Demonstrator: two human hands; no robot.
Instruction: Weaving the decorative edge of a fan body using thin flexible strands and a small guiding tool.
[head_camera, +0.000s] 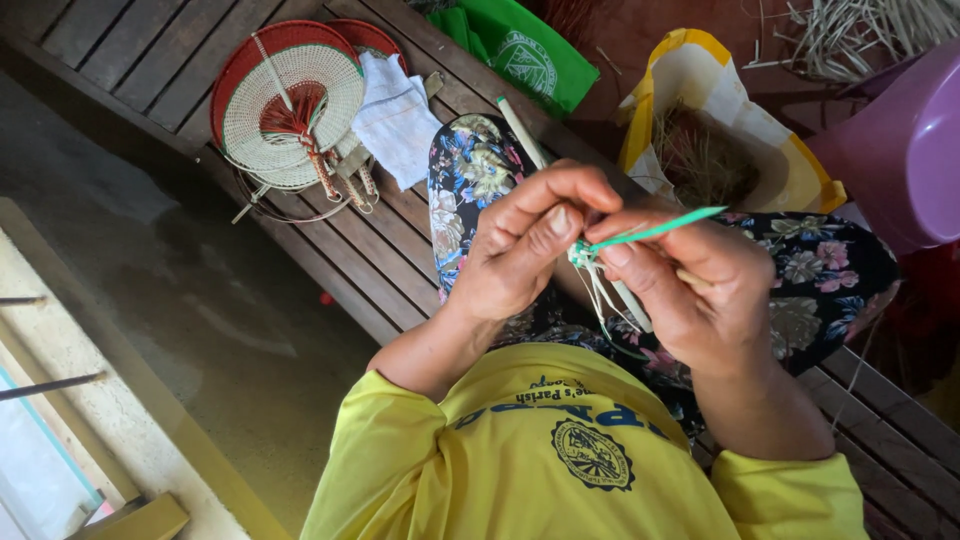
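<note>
My left hand (520, 250) and my right hand (700, 290) meet above my lap and pinch a small woven knot of strips (583, 254) between their fingertips. A thin green strip (660, 230) sticks out of the knot to the right, over my right fingers. Several pale strips (603, 296) hang down from it between the hands. I wear a yellow shirt (560, 450) and floral trousers (470, 170), and I sit on a slatted wooden bench (370, 250).
Round woven fans in red and white (290, 100) lie on the bench beside a white cloth (400, 115). A green bag (520, 50), a yellow-and-white bag of dry fibre (700, 150), a purple tub (910, 150) and a heap of pale strips (860, 30) stand beyond my knees.
</note>
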